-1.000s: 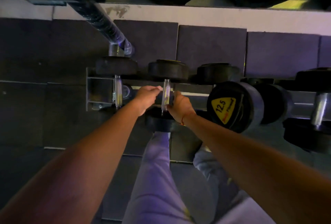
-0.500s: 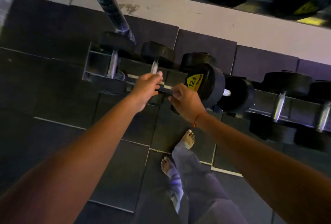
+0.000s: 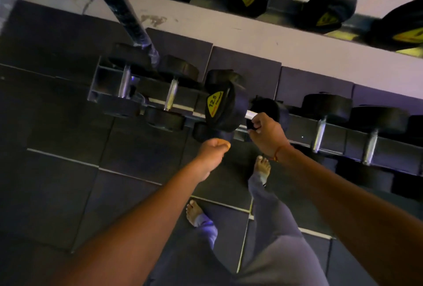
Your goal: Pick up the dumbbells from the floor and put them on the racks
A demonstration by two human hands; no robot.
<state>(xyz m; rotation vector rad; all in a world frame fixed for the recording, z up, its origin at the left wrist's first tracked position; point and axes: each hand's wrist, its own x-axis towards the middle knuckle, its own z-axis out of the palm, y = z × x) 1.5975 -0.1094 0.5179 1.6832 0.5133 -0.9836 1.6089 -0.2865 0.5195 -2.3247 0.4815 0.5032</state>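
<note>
**Black 12.5 dumbbell over the low rack**

Black rubber heads crowd the head view. Our right hand curls round the handle of the 12.5 dumbbell, which lies crosswise above the rack, over another racked pair. Our left hand hangs just below, loosely fisted, holding nothing. Racked dumbbells flank both sides, bare feet on floor mats

The right hand hides most of the 12.5 dumbbell handle.
</note>
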